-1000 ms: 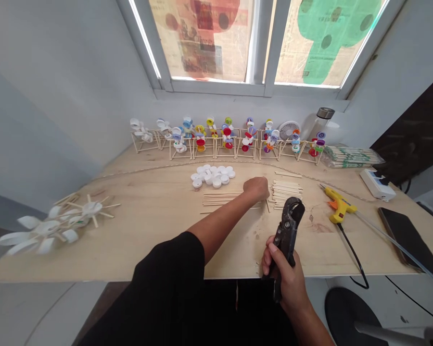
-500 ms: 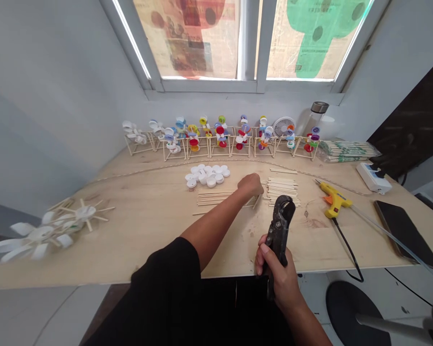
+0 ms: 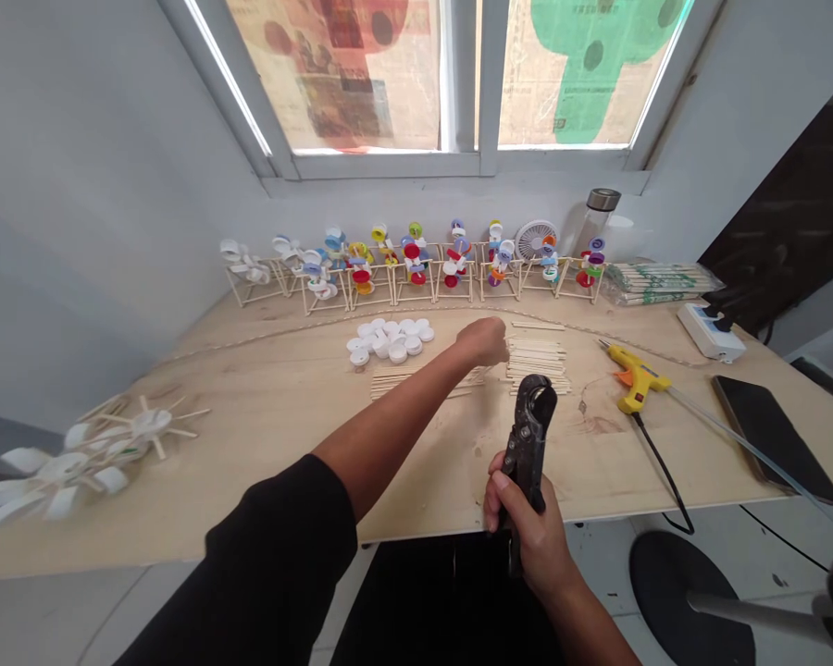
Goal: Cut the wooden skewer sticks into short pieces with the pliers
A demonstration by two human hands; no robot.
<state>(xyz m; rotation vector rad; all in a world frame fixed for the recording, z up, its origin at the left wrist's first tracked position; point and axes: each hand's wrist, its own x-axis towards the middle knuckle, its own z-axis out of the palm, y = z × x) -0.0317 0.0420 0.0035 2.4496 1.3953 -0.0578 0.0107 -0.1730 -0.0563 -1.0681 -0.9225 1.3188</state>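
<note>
My right hand (image 3: 528, 532) is wrapped round the handles of a black pipe cutter (image 3: 529, 425), held upright at the table's front edge with its hooked jaw up. My left hand (image 3: 484, 342) reaches out between two groups of wooden sticks, its fingers curled together and mostly turned from view; whether a stick is in them cannot be made out. By its fingertips lies a stack of short sticks (image 3: 538, 363). Longer sticks (image 3: 390, 379) lie partly under my left forearm. White bottle caps (image 3: 397, 351) are heaped to the left of the hand.
Stick frames with coloured cap wheels (image 3: 412, 268) line the back. At right lie a yellow glue gun (image 3: 637, 377), a phone (image 3: 770, 435), a power strip (image 3: 712, 333) and bagged sticks (image 3: 659, 280). White paddle wheels (image 3: 69, 467) lie at left. A glass bottle (image 3: 595, 222) stands behind.
My left hand has moved slightly up and away, beside the short stack; a stick that slanted below it no longer shows there. The right hand still holds the cutter. The view has shifted slightly.
</note>
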